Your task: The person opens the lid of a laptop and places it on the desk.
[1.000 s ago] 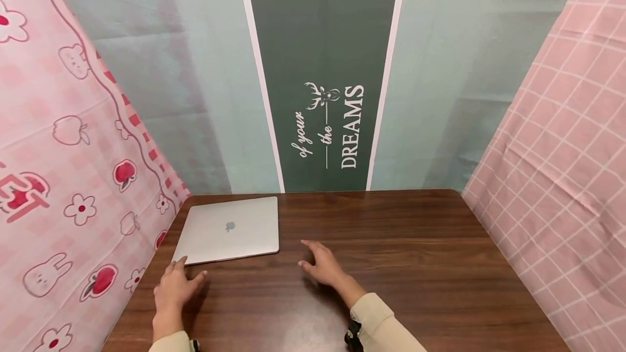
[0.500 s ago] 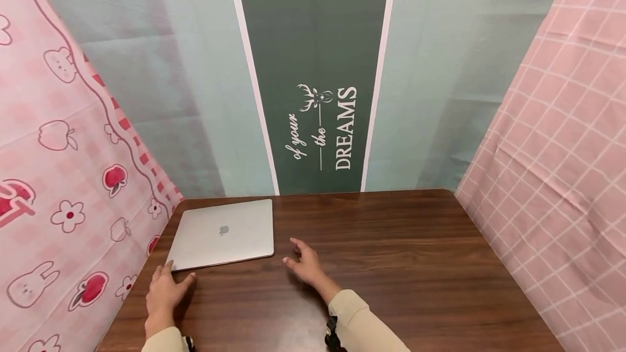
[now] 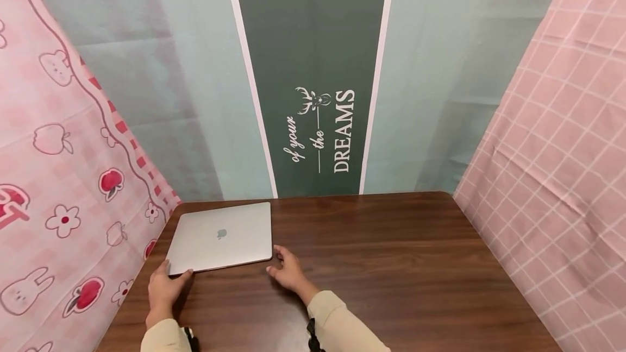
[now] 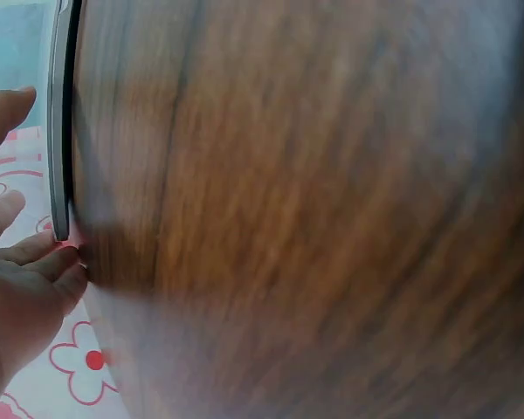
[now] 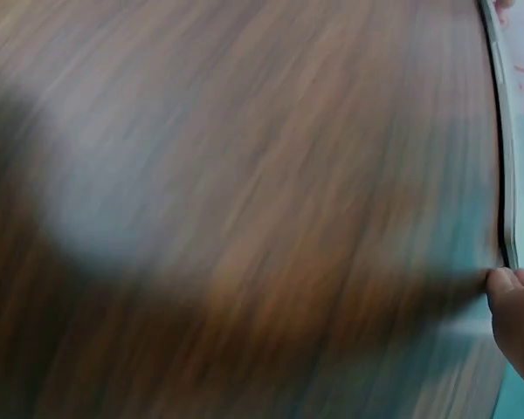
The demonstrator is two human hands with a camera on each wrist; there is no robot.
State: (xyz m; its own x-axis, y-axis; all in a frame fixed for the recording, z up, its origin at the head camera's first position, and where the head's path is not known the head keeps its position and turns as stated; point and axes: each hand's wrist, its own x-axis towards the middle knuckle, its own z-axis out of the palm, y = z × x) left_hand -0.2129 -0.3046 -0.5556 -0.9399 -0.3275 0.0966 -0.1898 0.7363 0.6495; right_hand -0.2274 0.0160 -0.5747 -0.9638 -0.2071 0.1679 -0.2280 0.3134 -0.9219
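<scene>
A silver laptop (image 3: 210, 249) with an apple logo lies lid down at the table's far left. My left hand (image 3: 164, 290) is at its near left corner, fingers along the left side and thumb by the front edge. In the left wrist view the fingers meet the corner of the thin laptop edge (image 4: 61, 131), while the thumb stands off it. My right hand (image 3: 292, 274) is beside the near right corner, thumb and fingers spread. In the right wrist view, its fingertips reach that corner of the laptop; part of this hand is cut off by the frame.
The brown wooden table (image 3: 391, 265) extends to the right of both hands. Behind it hangs a grey-green cloth (image 3: 318, 42) with white lettering. Pink patterned cloth (image 3: 73, 178) borders the left side, and pink checked cloth (image 3: 552, 151) the right.
My right hand has moved left and nearer, up to the laptop's right corner. My left hand has settled against the left corner, its thumb now by the front edge. The head view has shifted slightly.
</scene>
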